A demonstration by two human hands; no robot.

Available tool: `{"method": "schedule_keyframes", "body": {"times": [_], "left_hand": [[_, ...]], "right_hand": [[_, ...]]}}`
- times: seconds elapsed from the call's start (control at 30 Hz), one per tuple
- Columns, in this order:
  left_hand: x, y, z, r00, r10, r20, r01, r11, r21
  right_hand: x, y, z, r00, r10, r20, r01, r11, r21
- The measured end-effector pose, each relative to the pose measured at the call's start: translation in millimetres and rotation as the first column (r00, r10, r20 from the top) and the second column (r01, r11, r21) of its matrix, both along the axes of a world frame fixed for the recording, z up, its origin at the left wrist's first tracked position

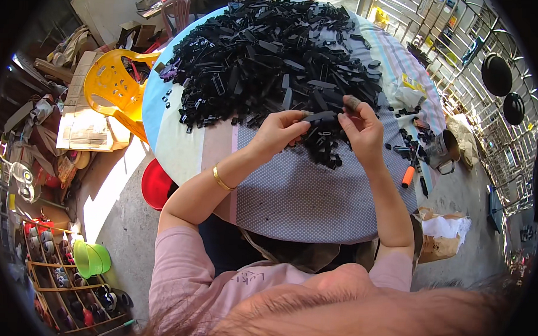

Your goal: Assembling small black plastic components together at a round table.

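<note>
In front of me, my left hand (280,133) pinches one end of a long, flat black plastic piece (322,116) between thumb and fingers. My right hand (363,131) is closed at the other end of that piece, thumb against it; one of its fingertips looks grey and covered. Just below the held piece lies a small cluster of black clips (324,151) on the dotted cloth. Beyond both hands spreads a big heap of black plastic parts (249,60), long flat ones mixed with small clips.
The round table (303,199) has a patterned cloth. At its right are an orange-handled tool (408,176), a metal mug (444,149), loose black bits and a yellow-white packet (411,88). A yellow chair (115,82) and red stool (156,185) stand left; a paper bag (441,236) stands right.
</note>
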State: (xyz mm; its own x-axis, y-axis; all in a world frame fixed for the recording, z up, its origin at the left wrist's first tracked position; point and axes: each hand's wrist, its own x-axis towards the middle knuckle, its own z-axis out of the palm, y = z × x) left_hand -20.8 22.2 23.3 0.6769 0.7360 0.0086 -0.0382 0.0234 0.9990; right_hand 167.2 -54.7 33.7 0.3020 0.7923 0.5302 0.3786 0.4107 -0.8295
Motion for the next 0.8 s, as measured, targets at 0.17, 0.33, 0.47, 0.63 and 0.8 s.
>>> {"method": "schedule_keyframes", "body": {"times": [0.17, 0.33, 0.47, 0.63, 0.8], "left_hand": [[2.5, 3.5, -1.0, 0.990, -0.106, 0.096, 0.119, 0.984, -0.136], [1.9, 4.3, -5.3, 0.924, 0.015, 0.383, 0.174, 0.874, -0.453], [5.5, 4.6, -18.4, 0.900, -0.021, 0.436, 0.220, 0.885, -0.410], [9.4, -7.7, -20.0, 0.866, -0.032, 0.499, 0.250, 0.892, -0.377], [8.5, -12.1, -11.0, 0.839, -0.153, 0.522, 0.391, 0.837, -0.382]], "right_hand": [[-6.3, -0.3, -7.8, 0.986, 0.002, 0.167, -0.013, 0.998, 0.062], [-27.7, -12.7, -0.7, 0.947, 0.014, 0.322, -0.060, 0.989, 0.133], [-35.2, -17.0, -2.0, 0.866, -0.064, 0.495, -0.063, 0.970, 0.236], [-32.4, -21.7, 0.4, 0.949, 0.003, 0.314, -0.062, 0.982, 0.177], [-30.1, -19.8, -0.6, 0.997, 0.056, 0.052, -0.057, 0.998, 0.031]]}}
